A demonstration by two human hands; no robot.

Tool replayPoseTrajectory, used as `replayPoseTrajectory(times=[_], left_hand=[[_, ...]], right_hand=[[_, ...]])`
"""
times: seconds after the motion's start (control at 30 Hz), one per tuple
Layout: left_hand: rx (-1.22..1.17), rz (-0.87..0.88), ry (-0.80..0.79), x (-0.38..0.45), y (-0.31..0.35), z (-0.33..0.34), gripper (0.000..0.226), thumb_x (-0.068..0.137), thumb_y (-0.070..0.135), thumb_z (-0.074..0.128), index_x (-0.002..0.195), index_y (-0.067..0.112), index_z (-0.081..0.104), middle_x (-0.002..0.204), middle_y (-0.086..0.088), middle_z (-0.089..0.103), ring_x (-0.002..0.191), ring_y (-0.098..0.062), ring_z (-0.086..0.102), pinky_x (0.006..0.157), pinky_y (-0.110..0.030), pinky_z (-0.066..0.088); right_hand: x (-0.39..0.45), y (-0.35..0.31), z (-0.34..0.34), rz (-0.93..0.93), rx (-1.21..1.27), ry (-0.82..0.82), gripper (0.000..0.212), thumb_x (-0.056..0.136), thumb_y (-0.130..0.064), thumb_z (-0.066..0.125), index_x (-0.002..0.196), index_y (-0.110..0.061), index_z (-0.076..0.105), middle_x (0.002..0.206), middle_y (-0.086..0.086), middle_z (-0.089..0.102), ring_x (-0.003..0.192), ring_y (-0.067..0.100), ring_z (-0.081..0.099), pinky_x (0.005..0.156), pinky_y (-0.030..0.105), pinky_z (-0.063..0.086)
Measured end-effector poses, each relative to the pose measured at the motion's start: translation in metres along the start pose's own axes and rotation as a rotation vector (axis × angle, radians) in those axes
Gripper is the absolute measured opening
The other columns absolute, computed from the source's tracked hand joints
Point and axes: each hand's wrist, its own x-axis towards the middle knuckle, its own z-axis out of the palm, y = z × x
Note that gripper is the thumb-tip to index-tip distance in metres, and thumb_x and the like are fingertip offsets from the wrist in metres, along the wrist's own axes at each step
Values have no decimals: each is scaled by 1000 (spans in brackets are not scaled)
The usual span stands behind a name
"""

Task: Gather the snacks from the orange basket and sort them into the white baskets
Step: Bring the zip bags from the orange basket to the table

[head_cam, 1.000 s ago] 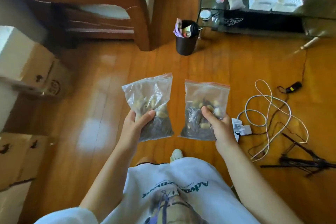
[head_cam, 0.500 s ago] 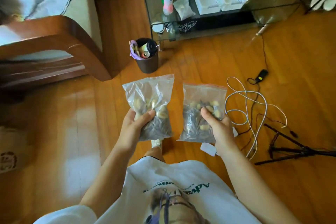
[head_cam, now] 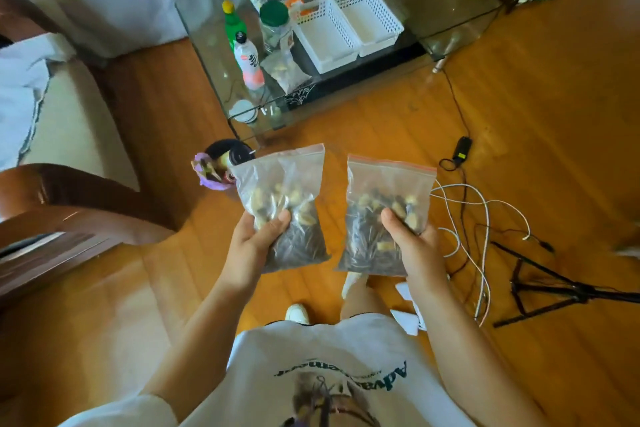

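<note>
Now left hand (head_cam: 254, 244), right hand (head_cam: 414, 246) each grip clear snack bag; shirt (head_cam: 322, 364) print reads upside-down "Adva…"

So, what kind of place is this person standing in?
Most likely a living room in a home. The floor is polished wood, a low glass table holds drink bottles and two white baskets, and a cushioned seat with a wooden arm stands at the left.

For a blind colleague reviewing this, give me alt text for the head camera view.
Left hand and right hand each hold a clear zip bag of snacks above a wooden floor. Ahead, two white baskets sit on a glass table.
</note>
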Motion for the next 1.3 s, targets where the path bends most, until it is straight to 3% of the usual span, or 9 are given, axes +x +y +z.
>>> replayPoseTrajectory(times=[0.3, 0.43, 0.5, 0.67, 0.83, 0.97, 1.13, 1.2, 1.3], left_hand=[[20, -14, 21, 158, 27, 91, 32, 77, 26, 61, 109, 21, 60, 95, 6, 75, 90, -13, 71, 70, -21, 55], [32, 20, 62, 223, 52, 136, 41, 77, 27, 61, 114, 11, 59, 92, 7, 75, 88, -9, 71, 69, -17, 54], [28, 33, 91, 250, 64, 152, 46, 77, 28, 61, 117, 5, 58, 92, 5, 75, 88, -9, 70, 69, -17, 53], [11, 13, 164, 306, 79, 172, 27, 78, 29, 60, 102, 19, 63, 88, 10, 75, 84, -5, 70, 66, -14, 53], [9, 6, 209, 380, 90, 174, 25, 75, 32, 63, 99, 23, 63, 85, 12, 75, 80, -3, 70, 64, -12, 52], [-38, -17, 226, 459, 104, 172, 30, 76, 31, 68, 104, 22, 62, 90, 8, 75, 86, -9, 71, 68, -17, 53], [-89, -69, 229, 551, 139, 171, 38, 69, 36, 74, 102, 26, 59, 92, 7, 75, 88, -11, 71, 69, -20, 55], [-81, -83, 212, 583, 154, 170, 42, 65, 42, 74, 103, 34, 59, 99, 9, 73, 95, -11, 69, 73, -20, 55], [-81, -103, 224, 626, 169, 169, 43, 63, 52, 69, 102, 42, 58, 99, 15, 73, 94, -7, 69, 71, -17, 55]], right_hand=[[177, -54, -21, -21, 33, -37, 25, 84, -5, 63, 77, -27, 71, 75, -22, 72, 77, -7, 67, 63, 7, 49], [251, -94, -30, -61, -26, -102, 40, 86, -11, 61, 78, -49, 71, 76, -28, 70, 78, -8, 66, 65, 13, 54], [285, -110, -33, -62, -25, -113, 38, 86, -12, 62, 78, -48, 72, 77, -26, 71, 79, -7, 67, 67, 13, 54], [355, -133, -27, -21, -44, -138, 31, 86, -17, 62, 75, -44, 74, 76, -24, 72, 77, -6, 67, 62, 8, 50], [435, -145, -8, 21, -104, -170, 21, 86, -22, 63, 80, -39, 74, 81, -19, 74, 82, 0, 69, 65, 12, 53], [509, -161, 21, 43, -138, -157, 10, 85, -20, 64, 91, -27, 68, 85, -13, 73, 83, -1, 68, 65, 10, 51], [596, -193, 60, 71, -188, -144, 7, 82, -26, 66, 86, -32, 65, 78, -22, 72, 78, -6, 67, 58, 7, 50], [626, -203, 74, 85, -181, -134, 9, 81, -28, 68, 86, -35, 65, 79, -24, 71, 79, -4, 68, 58, 10, 52], [666, -210, 91, 128, -189, -132, 12, 79, -32, 68, 88, -40, 64, 88, -17, 72, 88, 7, 69, 70, 24, 56]])
